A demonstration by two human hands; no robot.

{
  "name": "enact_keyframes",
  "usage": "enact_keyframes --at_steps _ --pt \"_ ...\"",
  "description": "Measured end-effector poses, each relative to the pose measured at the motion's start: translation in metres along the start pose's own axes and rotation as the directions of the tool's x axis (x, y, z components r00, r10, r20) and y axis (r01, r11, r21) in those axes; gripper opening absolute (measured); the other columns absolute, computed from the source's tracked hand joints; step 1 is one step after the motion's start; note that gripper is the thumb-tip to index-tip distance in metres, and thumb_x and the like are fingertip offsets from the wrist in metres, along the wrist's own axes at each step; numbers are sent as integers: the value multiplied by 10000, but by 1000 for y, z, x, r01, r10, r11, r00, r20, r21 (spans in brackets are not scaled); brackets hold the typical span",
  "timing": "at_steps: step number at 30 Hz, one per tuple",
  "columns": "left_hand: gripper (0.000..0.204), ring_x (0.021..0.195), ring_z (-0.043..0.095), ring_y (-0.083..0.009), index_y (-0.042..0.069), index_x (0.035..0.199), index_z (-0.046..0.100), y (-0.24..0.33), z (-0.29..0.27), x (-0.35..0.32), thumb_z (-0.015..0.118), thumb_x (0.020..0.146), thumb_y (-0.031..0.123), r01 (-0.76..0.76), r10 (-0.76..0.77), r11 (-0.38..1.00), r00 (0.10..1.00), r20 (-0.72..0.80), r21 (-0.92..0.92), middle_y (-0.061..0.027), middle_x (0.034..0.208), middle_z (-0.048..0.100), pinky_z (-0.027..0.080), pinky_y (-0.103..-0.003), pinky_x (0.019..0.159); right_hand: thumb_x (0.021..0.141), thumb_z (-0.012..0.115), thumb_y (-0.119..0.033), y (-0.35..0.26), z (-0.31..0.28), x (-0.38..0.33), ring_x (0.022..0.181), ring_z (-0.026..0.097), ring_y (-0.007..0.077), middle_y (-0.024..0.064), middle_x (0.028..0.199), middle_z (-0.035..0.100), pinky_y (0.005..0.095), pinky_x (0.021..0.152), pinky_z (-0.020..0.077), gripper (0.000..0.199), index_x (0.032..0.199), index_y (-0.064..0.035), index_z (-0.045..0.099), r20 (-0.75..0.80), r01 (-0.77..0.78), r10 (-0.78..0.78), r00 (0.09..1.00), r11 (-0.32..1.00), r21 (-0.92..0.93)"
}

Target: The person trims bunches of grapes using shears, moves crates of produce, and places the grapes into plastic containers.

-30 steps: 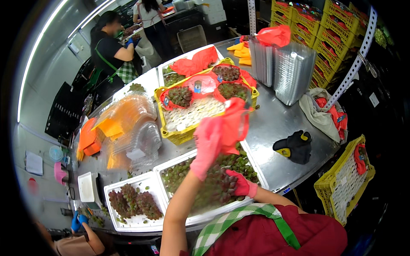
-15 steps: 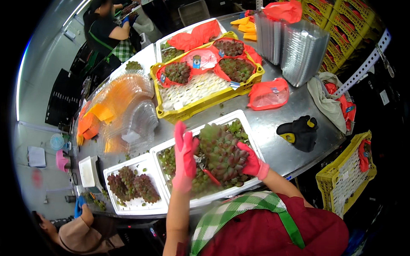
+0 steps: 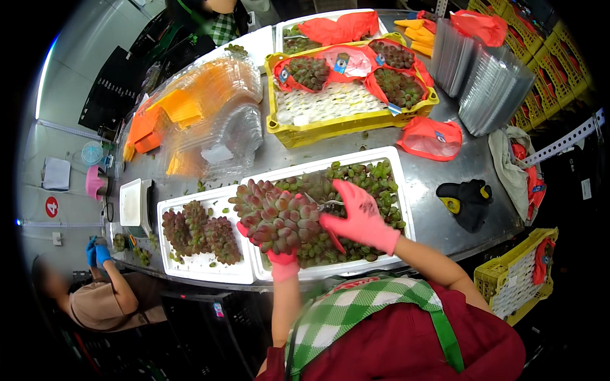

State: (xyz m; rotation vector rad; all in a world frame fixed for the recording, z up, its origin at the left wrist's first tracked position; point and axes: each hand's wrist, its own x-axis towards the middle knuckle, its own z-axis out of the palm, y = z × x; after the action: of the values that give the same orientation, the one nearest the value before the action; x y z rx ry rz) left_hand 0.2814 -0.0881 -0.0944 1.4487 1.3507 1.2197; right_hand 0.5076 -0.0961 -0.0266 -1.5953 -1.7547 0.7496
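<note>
A large bunch of reddish-green grapes [image 3: 270, 216] rests on my left hand [image 3: 283, 263], pink-gloved, its fingers cupped round the underside and partly hidden. It is above the left part of a white foam tray [image 3: 406, 216] with green grapes in it. My right hand [image 3: 362, 221], also pink-gloved, is over this tray just right of the bunch, thumb and fingers spread. Between them shows the metal of red-handled shears [image 3: 335, 241]; whether the hand touches them I cannot tell. A smaller white tray [image 3: 213, 271] on the left holds darker red bunches [image 3: 200, 233].
Behind stands a yellow crate [image 3: 346, 133] with red-wrapped grapes. Stacked clear plastic containers [image 3: 216, 140] lie left, and more stacks [image 3: 492, 89] stand back right. Red bag [image 3: 432, 138] and black-and-yellow gloves [image 3: 467, 203] lie right. A co-worker in blue gloves [image 3: 97, 254] is at far left.
My left hand has gone from upright beside the grapes to under the bunch, which has moved left. My right hand has moved from the bunch's right side toward the shears. The view has shifted.
</note>
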Motion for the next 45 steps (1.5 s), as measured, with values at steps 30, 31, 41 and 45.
enact_keyframes --at_steps 30,31,41,45 --pt "713 1294 402 -326 209 1442 356 53 -18 17 316 893 662 176 -272 59 950 154 -983 -86 1475 368 410 -505 984 721 652 -256 -54 -91 -31 925 551 319 158 967 550 415 806 431 602 1256 -45 471 227 190 -75 971 819 -542" --pt "699 1298 400 -327 210 1439 363 69 -14 17 324 897 650 153 -248 23 958 142 -988 -87 1471 374 408 -513 988 721 644 -269 -53 -97 -32 915 551 342 161 977 551 429 833 425 592 1240 -36 481 260 183 -62 964 864 -469" --pt "634 1272 439 -313 175 1415 399 81 -18 12 332 932 580 120 -109 -97 985 130 -988 -88 1438 413 421 -487 996 731 637 -291 -69 -109 -27 947 586 329 145 1017 588 436 831 443 556 1217 -55 507 540 191 -8 842 940 -283" --pt "631 1257 449 -297 162 1407 406 80 -15 18 337 934 575 5 -280 141 959 -35 -990 -87 1422 428 434 -457 988 742 654 -320 -46 -101 -28 973 585 294 140 1009 586 426 837 419 539 1197 -71 509 562 280 252 788 667 -691"
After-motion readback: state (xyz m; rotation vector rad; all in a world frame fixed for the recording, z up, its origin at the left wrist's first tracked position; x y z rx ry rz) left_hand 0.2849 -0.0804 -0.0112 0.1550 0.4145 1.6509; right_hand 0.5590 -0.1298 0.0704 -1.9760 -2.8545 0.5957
